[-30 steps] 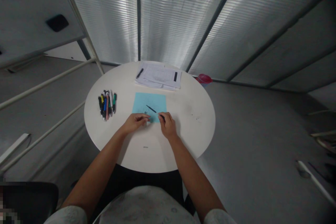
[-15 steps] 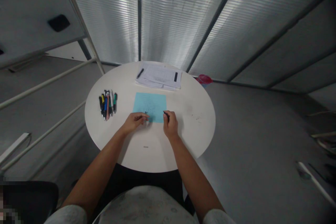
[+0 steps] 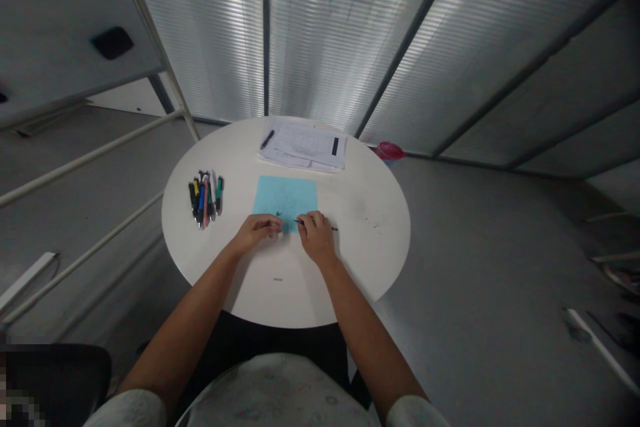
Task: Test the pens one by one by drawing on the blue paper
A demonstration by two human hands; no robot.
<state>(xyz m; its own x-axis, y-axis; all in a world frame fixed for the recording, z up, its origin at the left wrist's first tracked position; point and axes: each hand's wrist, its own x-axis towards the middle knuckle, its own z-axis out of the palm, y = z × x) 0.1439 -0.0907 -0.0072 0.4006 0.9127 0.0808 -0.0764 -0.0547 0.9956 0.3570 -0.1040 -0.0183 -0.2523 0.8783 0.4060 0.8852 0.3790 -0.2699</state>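
My left hand [image 3: 259,231] is closed in a pinch at the near left edge of a light blue sheet [image 3: 287,190]. Whatever sits between its fingertips is too small to make out. My right hand [image 3: 316,235] lies palm down over the sheet's near right corner, its fingers closed on a thin dark pen [image 3: 299,221]. One end of the pen points left toward the left fingertips, while a dark tip shows past the other side of the hand. Faint dark marks or tiny bits, not clear which, show on the blue sheet.
Several pens [image 3: 205,200] lie bunched on the left of the round white table [image 3: 360,260]. Behind the sheet is a stack of papers [image 3: 303,143] with a black pen [image 3: 267,139] on it. A small grey piece [image 3: 278,279] lies near the front edge; dark specks [image 3: 375,223] lie right.
My right hand has turned palm down and shifted left, closer to my left hand. The pen in it now lies nearly level. My left hand has hardly moved.
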